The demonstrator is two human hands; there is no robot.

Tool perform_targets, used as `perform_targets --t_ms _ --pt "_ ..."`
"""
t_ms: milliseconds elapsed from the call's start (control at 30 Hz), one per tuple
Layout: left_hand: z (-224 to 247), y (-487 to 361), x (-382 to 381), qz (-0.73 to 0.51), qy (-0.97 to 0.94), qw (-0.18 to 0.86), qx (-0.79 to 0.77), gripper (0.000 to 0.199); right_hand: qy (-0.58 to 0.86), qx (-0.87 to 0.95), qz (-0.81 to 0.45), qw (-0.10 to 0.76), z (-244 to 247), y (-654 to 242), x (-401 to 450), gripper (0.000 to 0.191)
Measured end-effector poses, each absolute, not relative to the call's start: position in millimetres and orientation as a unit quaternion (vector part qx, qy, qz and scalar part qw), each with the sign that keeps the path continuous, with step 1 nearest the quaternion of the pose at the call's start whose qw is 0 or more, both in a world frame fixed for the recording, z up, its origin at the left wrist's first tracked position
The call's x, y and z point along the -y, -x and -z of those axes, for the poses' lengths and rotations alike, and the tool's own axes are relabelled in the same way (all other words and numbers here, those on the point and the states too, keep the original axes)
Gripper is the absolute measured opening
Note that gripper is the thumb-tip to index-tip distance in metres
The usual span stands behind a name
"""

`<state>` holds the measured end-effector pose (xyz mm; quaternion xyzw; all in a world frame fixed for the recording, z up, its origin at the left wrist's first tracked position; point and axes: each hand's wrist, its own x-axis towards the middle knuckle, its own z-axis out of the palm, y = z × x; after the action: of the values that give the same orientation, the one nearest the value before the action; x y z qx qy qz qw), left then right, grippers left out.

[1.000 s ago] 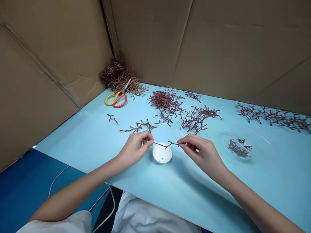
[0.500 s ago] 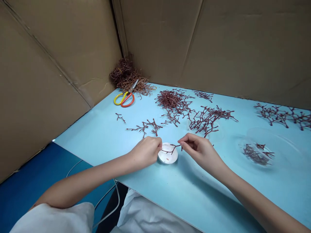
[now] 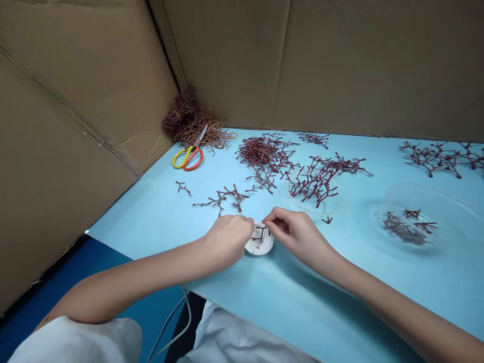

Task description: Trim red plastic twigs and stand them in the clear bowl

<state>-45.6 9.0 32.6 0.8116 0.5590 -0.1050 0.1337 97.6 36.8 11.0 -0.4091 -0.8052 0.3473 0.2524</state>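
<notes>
Two hands (image 3: 229, 241) (image 3: 297, 234) flank a dark red twig (image 3: 260, 233) over a white dish (image 3: 261, 248).

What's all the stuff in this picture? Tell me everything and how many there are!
scissors: 1, yellow and orange handles, back left of table
tangled heap: 1, reddish brown, in cardboard corner
sprig pile: 1, dark red, back middle of table
loose sprigs: many, dark red, spread across table
clear dishes: 2, see-through, right of hands, sprigs on both
white dish: 1, white, between hands
sprig: 1, dark red, on white dish
table: 1, light blue, under everything
cardboard walls: brown, behind and left of table
cable: 1, white, below table edge
white sleeve: 1, white, on left arm
left hand: 1, beside sprig
right hand: 1, beside sprig
</notes>
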Motion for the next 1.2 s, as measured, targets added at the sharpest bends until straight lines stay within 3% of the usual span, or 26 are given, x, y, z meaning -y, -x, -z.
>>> perform_targets --t_ms 233,500,767,1200 --pt "-36 51 -9 0.091 -0.811 0.133 -0.562 0.018 0.406 0.806 -0.335 0.27 -16 -105 -38 0.014" --pt "-55 68 -6 -0.054 -0.794 0.193 -0.574 0.017 0.404 0.829 -0.297 0.247 -27 -129 -42 0.01" --pt "-43 65 -7 -0.01 -0.799 0.178 -0.575 0.019 0.358 0.878 -0.215 0.235 -29 -122 -33 0.016" --pt "-38 51 -9 0.063 -0.825 0.103 -0.552 0.021 0.342 0.888 -0.21 0.224 -31 -111 -32 0.015"
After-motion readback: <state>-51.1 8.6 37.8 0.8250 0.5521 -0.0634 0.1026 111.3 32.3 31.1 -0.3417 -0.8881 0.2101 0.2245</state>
